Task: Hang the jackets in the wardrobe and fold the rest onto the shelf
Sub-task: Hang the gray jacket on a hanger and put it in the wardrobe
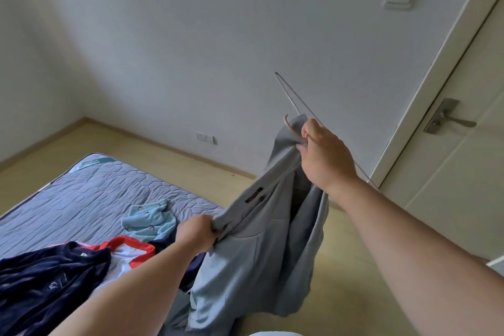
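A grey jacket (253,259) hangs in the air over the bed's right edge. My right hand (324,155) grips its collar together with a thin wire hanger (293,101), whose bar sticks up and left above the hand. My left hand (197,232) pinches the jacket's other shoulder, lower down and to the left. A dark label shows on the inside of the collar. On the bed lie a navy velvet garment (46,273), a white garment with red trim (128,251) and a light blue garment (150,219).
The grey quilted mattress (90,194) fills the lower left. A white door (461,161) with a metal handle (447,118) stands shut at the right. Wooden floor runs between bed and wall. The wardrobe is out of view.
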